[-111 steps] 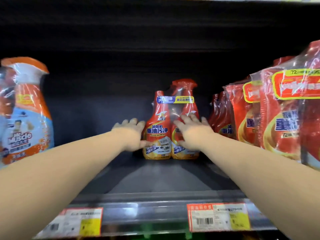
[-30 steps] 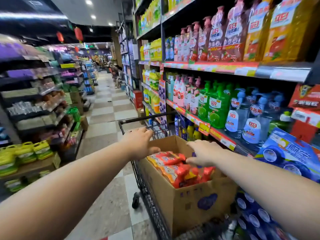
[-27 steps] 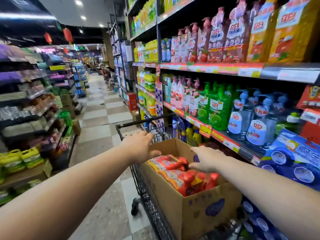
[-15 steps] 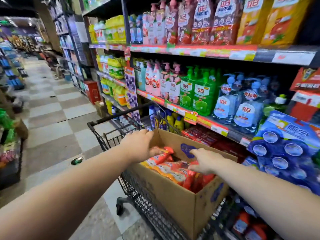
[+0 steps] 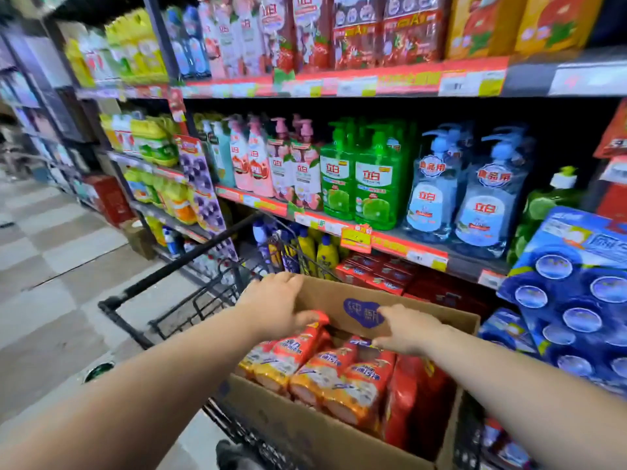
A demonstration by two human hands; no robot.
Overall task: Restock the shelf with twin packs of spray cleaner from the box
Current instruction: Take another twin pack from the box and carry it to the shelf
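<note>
**A:** Grip status?

**B:** Left hand (image 5: 271,305) lies over the far end of the leftmost twin pack (image 5: 285,357), fingers curled down on its red spray heads. The thumb is hidden, so I cannot tell whether the hand has closed on the pack or only rests there. Right hand (image 5: 405,330) reaches the far end of the second twin pack (image 5: 349,374), fingertips on the wrap. Whether it is clamped or loose, I cannot tell either.

**A:** Orientation?

**B:** Both packs lie flat in the box (image 5: 332,439), touching side by side. Their long axis runs from near edge to far wall, with the heads at the far wall and the yellow bases toward the near edge. Each hand sits at a head end, so the bulk of each pack runs back toward the person. The left hand is nearer the left pack, by the box's far left corner.

**A:** Obstructions?

**B:** The far wall stands just behind the heads. Judgement: lift up first, then out. Red packs (image 5: 417,388) stand along the right wall, against the second pack. The box rides in a cart (image 5: 176,262). Beyond it is a shelf (image 5: 407,247) of pump bottles (image 5: 359,181), with blue packs (image 5: 573,300) to the right. The destination slot is not seen in this view.
</note>
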